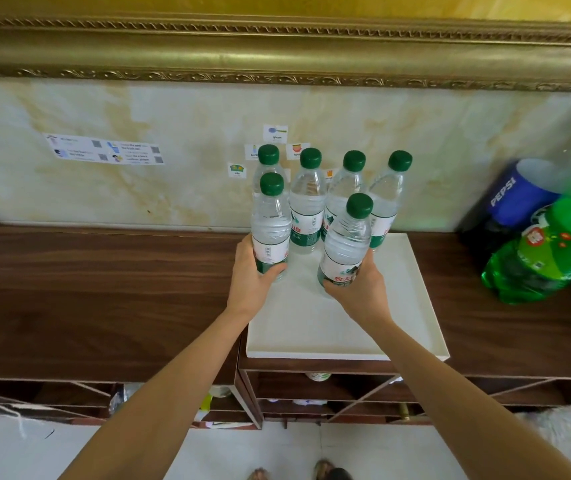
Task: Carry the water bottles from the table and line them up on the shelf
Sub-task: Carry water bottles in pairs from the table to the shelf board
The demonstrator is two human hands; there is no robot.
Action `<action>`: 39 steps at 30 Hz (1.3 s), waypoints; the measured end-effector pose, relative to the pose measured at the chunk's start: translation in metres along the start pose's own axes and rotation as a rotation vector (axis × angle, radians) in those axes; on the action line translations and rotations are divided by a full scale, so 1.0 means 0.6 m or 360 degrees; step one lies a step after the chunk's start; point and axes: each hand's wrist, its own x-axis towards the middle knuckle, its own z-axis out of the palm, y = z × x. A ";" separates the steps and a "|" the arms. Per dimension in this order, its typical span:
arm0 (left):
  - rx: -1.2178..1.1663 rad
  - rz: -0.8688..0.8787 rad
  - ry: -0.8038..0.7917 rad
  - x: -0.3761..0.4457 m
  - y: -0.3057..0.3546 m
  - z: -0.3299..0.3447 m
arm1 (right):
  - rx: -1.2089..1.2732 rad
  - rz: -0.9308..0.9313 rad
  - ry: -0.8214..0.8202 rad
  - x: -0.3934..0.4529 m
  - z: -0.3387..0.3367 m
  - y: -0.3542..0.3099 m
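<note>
- Head view: my left hand (254, 277) wraps one water bottle (270, 226), my right hand (357, 289) another (346, 244), both upright, over the white tray's (412, 306) back half.
- Four bottles (306, 206) line its back edge, just beyond both grips.

Four bottles (306, 206) stand in a row behind the two I hold. All are over my tray (346, 327). Soda bottles (537, 244) lie far right.

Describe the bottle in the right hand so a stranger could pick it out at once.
Find the white tray on the dark wooden shelf top. Six green-capped water bottles cluster at its far end. Yours is the front right bottle, tilted, gripped low by the right hand.
</note>
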 end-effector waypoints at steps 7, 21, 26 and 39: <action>0.0041 0.0010 0.0066 0.008 -0.004 0.006 | 0.0005 0.0009 0.0002 0.001 0.002 0.005; 0.0012 -0.0075 -0.0109 0.012 -0.003 -0.012 | -0.0141 0.0031 -0.0199 0.012 0.037 0.003; 0.0051 -0.0057 -0.0139 0.011 0.005 -0.011 | -0.0143 -0.0012 -0.0160 0.033 0.062 -0.012; -0.0036 -0.0055 -0.0166 0.014 -0.008 -0.015 | -0.0133 0.0033 -0.0124 0.043 0.089 -0.024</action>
